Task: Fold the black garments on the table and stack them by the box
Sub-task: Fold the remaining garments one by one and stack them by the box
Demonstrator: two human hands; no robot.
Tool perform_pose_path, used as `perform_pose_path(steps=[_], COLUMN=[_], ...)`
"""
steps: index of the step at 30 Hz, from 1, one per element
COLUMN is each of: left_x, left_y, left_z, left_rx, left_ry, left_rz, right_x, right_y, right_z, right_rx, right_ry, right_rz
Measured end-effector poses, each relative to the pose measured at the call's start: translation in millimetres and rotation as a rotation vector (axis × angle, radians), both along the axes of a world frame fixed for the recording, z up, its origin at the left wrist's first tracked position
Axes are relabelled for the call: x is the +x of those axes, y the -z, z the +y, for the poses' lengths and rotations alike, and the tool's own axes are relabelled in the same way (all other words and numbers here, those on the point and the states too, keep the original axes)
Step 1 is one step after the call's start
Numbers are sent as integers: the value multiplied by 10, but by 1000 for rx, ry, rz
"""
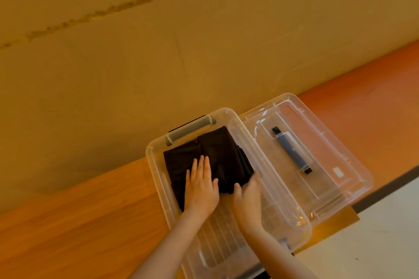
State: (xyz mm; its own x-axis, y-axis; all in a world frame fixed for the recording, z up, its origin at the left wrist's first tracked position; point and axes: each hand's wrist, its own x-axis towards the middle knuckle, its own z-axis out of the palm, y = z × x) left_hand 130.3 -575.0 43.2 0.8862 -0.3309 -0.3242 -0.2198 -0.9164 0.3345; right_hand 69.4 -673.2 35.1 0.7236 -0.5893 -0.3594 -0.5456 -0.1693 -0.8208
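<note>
Left hand (200, 184) flat, fingers straight, on folded black garments (217, 156) inside clear box (156, 165); right hand (248, 197) grips their near-right edge.

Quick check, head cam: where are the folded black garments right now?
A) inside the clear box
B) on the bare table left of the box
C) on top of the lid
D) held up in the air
A: the folded black garments lie on the floor of the clear box, within its walls, with the left hand flat on them and the right hand at their right edge; the lid beside it carries none.
</note>
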Motion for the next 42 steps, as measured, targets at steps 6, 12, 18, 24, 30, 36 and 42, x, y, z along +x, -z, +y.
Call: perform_pose_path(steps=[6,12,18,24,30,36,42], left_x=[88,162,227,292,328,269,571], left_y=[-21,-3,-56,78,99,-119,-379], left_z=[76,172,130,164,133,249,622], left_rx=[278,358,314,368,408,358,375], left_ry=[7,22,-70,-124,-102,0,106], left_rz=[15,36,-85,-94,-49,-145,-145], right_x=[298,395,704,875,881,640,599], right_y=[99,201,20,320,336,200,-108], right_z=[-54,-469,-200,-241,-206,-73,54], right_rx=[-711,-913,-894,-920,-859,-771,-709], right_ry=[-859,-1168,-959,-958,-907,-776,-730], right_rz=[-69,161,-15,119,151,82,162])
